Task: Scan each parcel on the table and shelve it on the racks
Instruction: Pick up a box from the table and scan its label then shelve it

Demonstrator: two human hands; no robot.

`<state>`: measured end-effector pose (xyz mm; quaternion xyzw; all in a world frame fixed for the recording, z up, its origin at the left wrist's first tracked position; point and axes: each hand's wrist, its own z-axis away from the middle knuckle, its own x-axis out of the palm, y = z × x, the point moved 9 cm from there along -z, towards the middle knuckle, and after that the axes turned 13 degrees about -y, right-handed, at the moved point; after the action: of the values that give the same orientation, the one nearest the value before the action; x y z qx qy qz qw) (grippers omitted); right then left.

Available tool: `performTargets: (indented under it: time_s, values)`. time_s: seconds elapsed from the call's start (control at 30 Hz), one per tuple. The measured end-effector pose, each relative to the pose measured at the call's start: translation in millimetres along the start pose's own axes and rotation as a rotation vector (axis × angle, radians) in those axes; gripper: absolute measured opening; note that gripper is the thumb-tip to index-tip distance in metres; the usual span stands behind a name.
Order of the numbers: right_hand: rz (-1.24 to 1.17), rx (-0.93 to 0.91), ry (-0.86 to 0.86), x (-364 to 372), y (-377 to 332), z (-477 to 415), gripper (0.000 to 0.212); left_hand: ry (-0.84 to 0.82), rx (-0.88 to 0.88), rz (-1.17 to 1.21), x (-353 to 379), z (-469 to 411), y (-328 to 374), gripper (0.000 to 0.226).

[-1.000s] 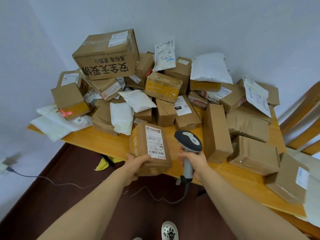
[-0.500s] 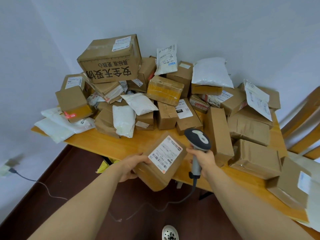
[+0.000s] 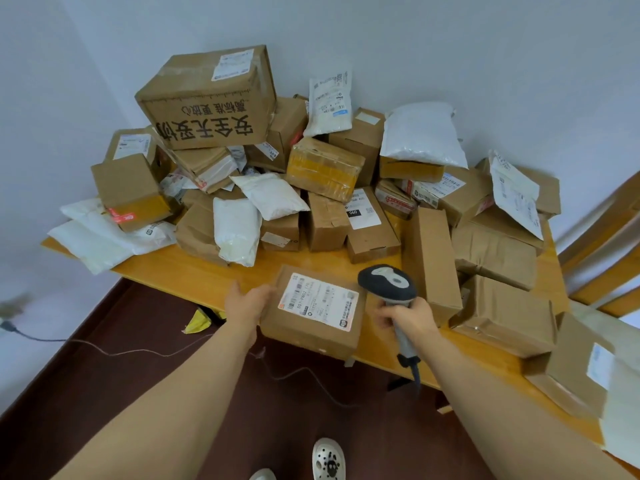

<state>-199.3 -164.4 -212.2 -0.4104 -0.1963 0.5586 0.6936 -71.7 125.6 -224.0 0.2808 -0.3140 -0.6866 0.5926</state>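
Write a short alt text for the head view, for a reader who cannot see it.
The left hand holds a brown parcel, label up, at the front edge of a wooden table, while the right hand grips a corded barcode scanner beside it. Behind them lies a heap of boxes and white bags.

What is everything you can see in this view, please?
labelled parcel: one, brown, near edge of the table
scanner: one, dark grey, right of that parcel
printed carton: one, brown, atop the pile, back left
cardboard parcels: many, brown, heaped across the table
mailer bags: several, white, among the pile and at its left end
table: one, orange wood, against the walls
cable: one, thin, on the dark floor
left hand: one, grips the labelled parcel's left side
right hand: one, grips the scanner's handle
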Motion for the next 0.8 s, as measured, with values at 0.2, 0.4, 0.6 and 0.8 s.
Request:
performTargets:
  time_s: [0.2,0.4,0.6,0.8]
  values:
    - [-0.075,-0.062,-0.119,29,-35,-18,0.034,-0.098,-0.373,0.322,16,24,-51,0.085]
    - [0.014,0.002,-0.163,37,-24,-20,0.043,-0.207,-0.3,0.35,41,22,-56,0.048]
    - [0.01,0.044,-0.224,50,-11,-8,0.046,-0.322,-0.381,0.456,62,35,-85,0.064]
    - [-0.039,-0.062,-0.199,43,-35,3,0.045,-0.422,-0.335,0.299,46,50,-49,0.052]
